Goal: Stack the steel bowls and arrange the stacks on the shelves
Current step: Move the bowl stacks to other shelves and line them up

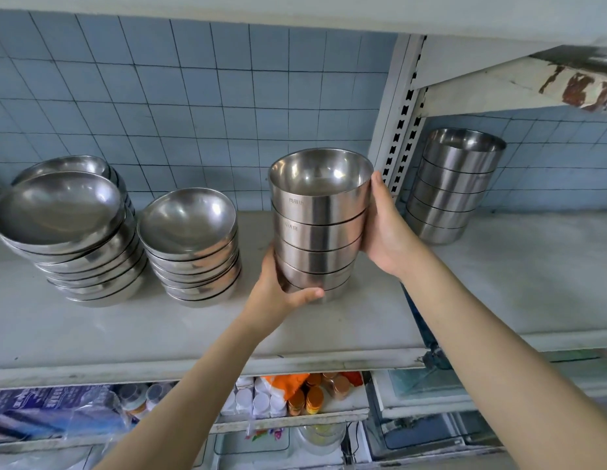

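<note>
A stack of several straight-sided steel bowls [320,228] stands at the middle of the white shelf [193,334], held between both hands. My left hand [278,293] grips its base from the left, thumb across the front. My right hand [385,228] presses its right side. A matching stack of steel bowls [454,184] stands on the neighbouring shelf section to the right. Two stacks of wider, shallow steel bowls sit on the left: a leaning large one [74,232] and a smaller one [193,245].
A perforated upright post [402,123] separates the two shelf sections. Another shelf hangs overhead [363,18]. Blue tiled wall behind. Below, a lower shelf holds small bottles [308,395] and packaged goods [51,412].
</note>
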The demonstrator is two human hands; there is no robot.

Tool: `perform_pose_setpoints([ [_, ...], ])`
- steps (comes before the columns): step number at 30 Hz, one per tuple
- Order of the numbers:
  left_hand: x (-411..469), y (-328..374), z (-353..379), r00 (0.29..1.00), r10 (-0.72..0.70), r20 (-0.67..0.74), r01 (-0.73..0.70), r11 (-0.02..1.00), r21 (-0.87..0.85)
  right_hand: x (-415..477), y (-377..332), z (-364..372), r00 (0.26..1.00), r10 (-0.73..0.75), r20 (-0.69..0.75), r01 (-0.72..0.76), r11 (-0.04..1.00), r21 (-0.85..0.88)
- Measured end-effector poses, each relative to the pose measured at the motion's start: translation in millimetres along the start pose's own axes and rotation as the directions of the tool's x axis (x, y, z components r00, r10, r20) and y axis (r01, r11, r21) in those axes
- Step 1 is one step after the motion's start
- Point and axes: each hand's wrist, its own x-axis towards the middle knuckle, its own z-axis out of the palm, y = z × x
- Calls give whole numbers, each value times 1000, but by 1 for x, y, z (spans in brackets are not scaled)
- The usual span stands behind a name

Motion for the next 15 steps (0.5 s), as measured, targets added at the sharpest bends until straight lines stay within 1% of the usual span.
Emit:
perform_pose_setpoints([
  [4, 4, -7, 4, 999, 19, 31, -20, 1000, 13, -10, 0, -4, 998, -32, -52, 31, 999, -19],
  [8, 7, -1, 28, 994, 51, 96, -53, 998, 18, -35, -7, -21, 991, -52, -124, 47, 998, -37],
  [11, 9, 12, 57, 982, 84, 171, -87, 996, 8, -59, -10, -49, 982, -99, -158, 102, 995, 6],
  [15, 12, 28, 114, 958, 106, 267, -108, 994, -6, -95, -19, -104, 973, -111, -204, 110, 994, -18],
])
